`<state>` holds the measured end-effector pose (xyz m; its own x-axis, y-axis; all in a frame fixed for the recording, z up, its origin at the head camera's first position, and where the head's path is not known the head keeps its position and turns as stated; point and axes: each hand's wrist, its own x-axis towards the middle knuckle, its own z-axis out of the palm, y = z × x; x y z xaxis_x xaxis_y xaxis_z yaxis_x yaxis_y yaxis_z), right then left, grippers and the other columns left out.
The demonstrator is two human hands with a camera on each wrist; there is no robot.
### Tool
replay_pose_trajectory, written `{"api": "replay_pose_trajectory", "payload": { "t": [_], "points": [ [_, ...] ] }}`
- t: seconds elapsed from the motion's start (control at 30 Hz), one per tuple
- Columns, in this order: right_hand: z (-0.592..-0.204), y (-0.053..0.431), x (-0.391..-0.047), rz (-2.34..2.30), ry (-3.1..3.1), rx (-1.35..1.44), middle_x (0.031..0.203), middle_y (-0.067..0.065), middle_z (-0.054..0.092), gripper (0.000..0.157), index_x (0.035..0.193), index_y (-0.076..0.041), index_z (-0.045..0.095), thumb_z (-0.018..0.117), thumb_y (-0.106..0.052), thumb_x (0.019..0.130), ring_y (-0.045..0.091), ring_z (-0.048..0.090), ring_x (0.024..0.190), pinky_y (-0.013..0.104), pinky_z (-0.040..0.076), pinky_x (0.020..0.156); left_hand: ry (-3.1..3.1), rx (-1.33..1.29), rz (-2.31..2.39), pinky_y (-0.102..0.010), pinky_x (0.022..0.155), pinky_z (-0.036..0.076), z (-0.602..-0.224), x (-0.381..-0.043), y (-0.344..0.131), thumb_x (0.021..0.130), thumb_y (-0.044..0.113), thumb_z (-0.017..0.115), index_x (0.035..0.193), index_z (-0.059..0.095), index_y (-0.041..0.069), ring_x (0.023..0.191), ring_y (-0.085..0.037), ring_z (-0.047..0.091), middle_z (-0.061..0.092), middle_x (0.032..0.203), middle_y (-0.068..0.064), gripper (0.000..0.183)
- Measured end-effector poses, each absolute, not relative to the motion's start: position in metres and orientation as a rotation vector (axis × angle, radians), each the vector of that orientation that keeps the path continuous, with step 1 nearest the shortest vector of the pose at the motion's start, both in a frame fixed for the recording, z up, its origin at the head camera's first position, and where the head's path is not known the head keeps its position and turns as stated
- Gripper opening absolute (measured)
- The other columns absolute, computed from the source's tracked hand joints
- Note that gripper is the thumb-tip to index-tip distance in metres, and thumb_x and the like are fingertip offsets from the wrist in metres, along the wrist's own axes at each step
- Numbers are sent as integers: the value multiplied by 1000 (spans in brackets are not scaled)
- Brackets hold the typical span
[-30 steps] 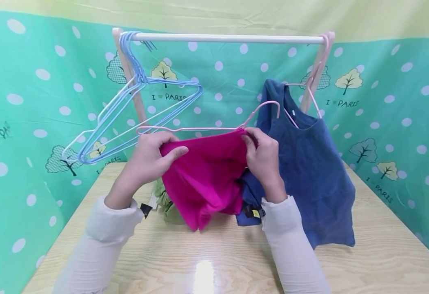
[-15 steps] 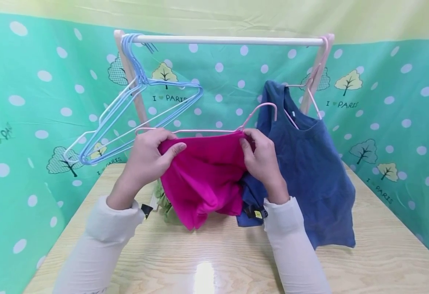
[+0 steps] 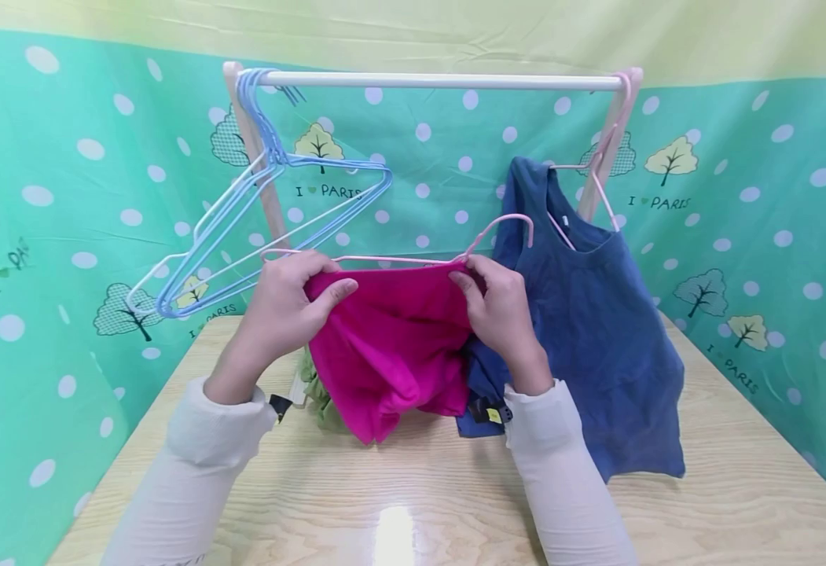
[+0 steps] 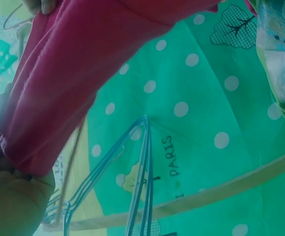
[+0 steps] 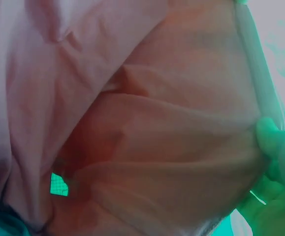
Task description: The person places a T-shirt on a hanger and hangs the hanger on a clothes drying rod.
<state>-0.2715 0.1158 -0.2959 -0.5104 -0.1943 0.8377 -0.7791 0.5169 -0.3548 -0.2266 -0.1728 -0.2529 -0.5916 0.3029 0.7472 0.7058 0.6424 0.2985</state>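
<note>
A magenta garment (image 3: 391, 338) hangs spread between both hands, its straight top edge level. Its exact kind is unclear. My left hand (image 3: 288, 303) pinches the left end of that edge, thumb in front and fingers behind. At the other end, the right hand (image 3: 499, 303) pinches the edge with thumb and fingers, close to the neck of a pink hanger (image 3: 394, 259). The hanger's bar runs just behind the top edge, and its hook rises to the right. Whether the hanger is inside the cloth is hidden. Folds of the garment (image 5: 181, 128) fill the right wrist view.
A rack with a white rod (image 3: 427, 79) stands behind. Several blue and white hangers (image 3: 271, 161) hang at its left end. A navy sleeveless top (image 3: 596, 330) hangs on a pink hanger at right. Green cloth (image 3: 324, 401) lies on the wooden table (image 3: 328, 495).
The pink hanger's hook has dropped lower and tipped flatter. My right hand has shifted slightly left and down along the top edge; the left hand keeps its pinch on the garment.
</note>
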Motion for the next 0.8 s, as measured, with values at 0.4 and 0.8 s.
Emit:
{"api": "replay_pose_trajectory", "payload": {
  "t": [0.4, 0.8],
  "points": [
    [-295, 139, -275, 968, -2053, 770, 84, 13, 71, 8, 102, 1, 72, 67, -4, 98, 19, 58, 66, 33, 53, 63, -2127, -833, -780, -22, 62, 40, -262, -224, -187, 88, 1, 79, 89, 73, 4, 73, -12, 52, 66, 81, -3, 7],
    [-291, 153, -275, 988, -2093, 830, 96, 14, 75, 15, 108, 0, 76, 69, -2, 95, 20, 64, 71, 13, 50, 70, -1908, -853, -655, -14, 68, 45, -249, -205, -191, 82, -8, 79, 92, 76, -3, 69, -14, 57, 70, 84, -10, 11]
  ]
}}
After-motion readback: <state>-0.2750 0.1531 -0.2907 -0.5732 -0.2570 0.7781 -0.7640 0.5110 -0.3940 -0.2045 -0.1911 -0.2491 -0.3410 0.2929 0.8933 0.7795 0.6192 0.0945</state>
